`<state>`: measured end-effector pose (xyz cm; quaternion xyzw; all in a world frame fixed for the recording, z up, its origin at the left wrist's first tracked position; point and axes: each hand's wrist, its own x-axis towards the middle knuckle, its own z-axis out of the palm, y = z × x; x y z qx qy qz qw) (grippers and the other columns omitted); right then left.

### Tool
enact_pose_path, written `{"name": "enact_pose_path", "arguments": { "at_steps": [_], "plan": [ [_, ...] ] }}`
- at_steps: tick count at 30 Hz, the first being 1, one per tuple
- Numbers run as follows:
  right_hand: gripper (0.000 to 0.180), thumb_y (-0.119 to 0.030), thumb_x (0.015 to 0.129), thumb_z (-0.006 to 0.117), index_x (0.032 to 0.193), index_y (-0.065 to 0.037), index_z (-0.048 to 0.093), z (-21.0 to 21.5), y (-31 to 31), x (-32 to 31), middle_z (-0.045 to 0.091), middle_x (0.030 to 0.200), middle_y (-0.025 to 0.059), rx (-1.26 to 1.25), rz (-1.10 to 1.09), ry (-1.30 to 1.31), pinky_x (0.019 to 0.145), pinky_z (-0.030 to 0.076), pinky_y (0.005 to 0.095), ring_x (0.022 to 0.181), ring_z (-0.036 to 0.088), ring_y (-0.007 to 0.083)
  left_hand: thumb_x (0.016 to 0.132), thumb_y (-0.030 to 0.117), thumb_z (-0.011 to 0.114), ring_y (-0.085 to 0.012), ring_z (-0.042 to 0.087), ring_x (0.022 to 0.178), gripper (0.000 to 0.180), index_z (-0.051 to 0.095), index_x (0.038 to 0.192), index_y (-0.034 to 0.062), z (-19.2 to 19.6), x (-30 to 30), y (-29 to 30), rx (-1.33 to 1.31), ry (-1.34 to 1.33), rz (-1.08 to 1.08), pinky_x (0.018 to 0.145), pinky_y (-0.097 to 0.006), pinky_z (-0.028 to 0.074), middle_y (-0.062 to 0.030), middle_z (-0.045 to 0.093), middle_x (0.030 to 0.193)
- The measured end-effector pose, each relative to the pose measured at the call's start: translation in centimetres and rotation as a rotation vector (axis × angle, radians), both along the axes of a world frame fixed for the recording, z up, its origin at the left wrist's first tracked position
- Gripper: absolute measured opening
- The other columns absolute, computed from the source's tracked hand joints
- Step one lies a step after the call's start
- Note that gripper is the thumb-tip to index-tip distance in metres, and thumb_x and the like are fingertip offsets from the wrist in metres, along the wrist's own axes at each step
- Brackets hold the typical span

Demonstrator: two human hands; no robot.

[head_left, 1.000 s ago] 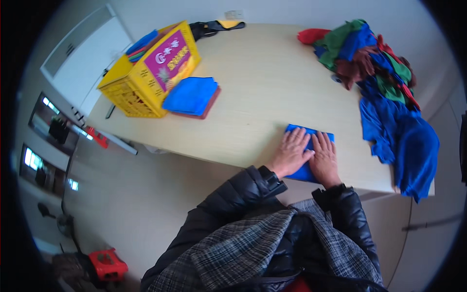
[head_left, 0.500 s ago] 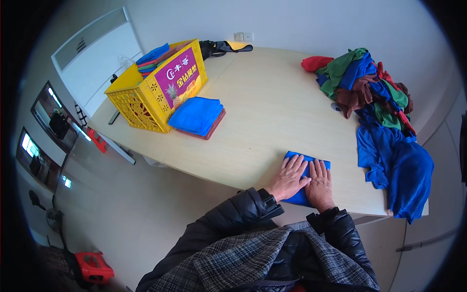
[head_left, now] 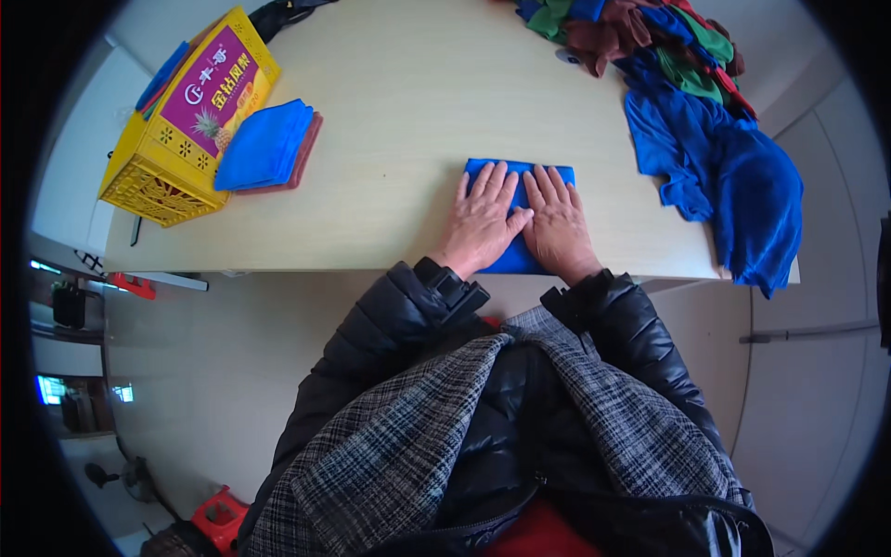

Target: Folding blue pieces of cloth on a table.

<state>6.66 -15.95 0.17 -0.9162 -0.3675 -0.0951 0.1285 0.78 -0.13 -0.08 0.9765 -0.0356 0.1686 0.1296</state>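
Observation:
A folded blue cloth (head_left: 513, 254) lies flat at the table's front edge. My left hand (head_left: 480, 218) presses on its left part, palm down with the fingers stretched out. On its right part rests my right hand (head_left: 559, 223), also flat with fingers extended. The thumbs nearly meet in the middle and much of the cloth is covered by the hands. To the left, a folded blue cloth stack (head_left: 264, 144) sits on top of a folded brown cloth (head_left: 306, 153), leaning close to a yellow crate.
The yellow plastic crate (head_left: 158, 176) holds folded cloths at the table's left. A heap of loose blue, green, red and brown cloths (head_left: 687, 56) lies at the right, one blue piece (head_left: 756, 195) hanging over the front edge. A red stool (head_left: 221, 520) stands on the floor.
The view has tilted down and turned, so the table sits higher in the picture. Both hands stay flat on the folded blue cloth, with little visible movement on it.

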Motion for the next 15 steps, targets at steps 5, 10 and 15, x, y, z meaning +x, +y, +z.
{"name": "enact_pose_path", "arguments": {
  "at_steps": [5, 10, 15],
  "plan": [
    [0.057, -0.032, 0.101, 0.049, 0.151, -0.004, 0.043, 0.6, -0.2, -0.5, 0.038, 0.16, 0.0165, 0.006, -0.022, -0.013, 0.124, 0.021, 0.0481, 0.15, 0.031, 0.0342, 0.103, 0.046, 0.046, -0.0306, 0.029, 0.151, 0.064, 0.044, 0.15, 0.0026, 0.3, -0.3, -0.3, -0.03, 0.015, -0.008, 0.124, -0.05, 0.017, -0.0158, 0.036, 0.161],
    [0.057, -0.033, 0.102, 0.048, 0.151, -0.004, 0.044, 0.3, -0.3, -0.7, 0.038, 0.16, 0.0158, -0.001, -0.034, 0.001, 0.124, 0.02, 0.0478, 0.151, 0.03, 0.0331, 0.104, 0.046, 0.045, -0.0302, 0.028, 0.151, 0.064, 0.044, 0.151, 0.0029, 0.1, -0.6, -0.4, -0.004, 0.015, 0.005, 0.124, -0.051, 0.017, -0.0156, 0.035, 0.162],
    [0.057, -0.034, 0.103, 0.048, 0.151, -0.004, 0.044, 0.0, -0.4, -0.9, 0.037, 0.161, 0.0156, -0.008, -0.039, -0.001, 0.124, 0.019, 0.0477, 0.151, 0.03, 0.0326, 0.104, 0.046, 0.045, -0.0299, 0.028, 0.151, 0.064, 0.043, 0.151, 0.0032, -0.4, -0.8, -0.4, 0.012, 0.006, -0.002, 0.124, -0.051, 0.016, -0.0155, 0.034, 0.162]
  ]
}}
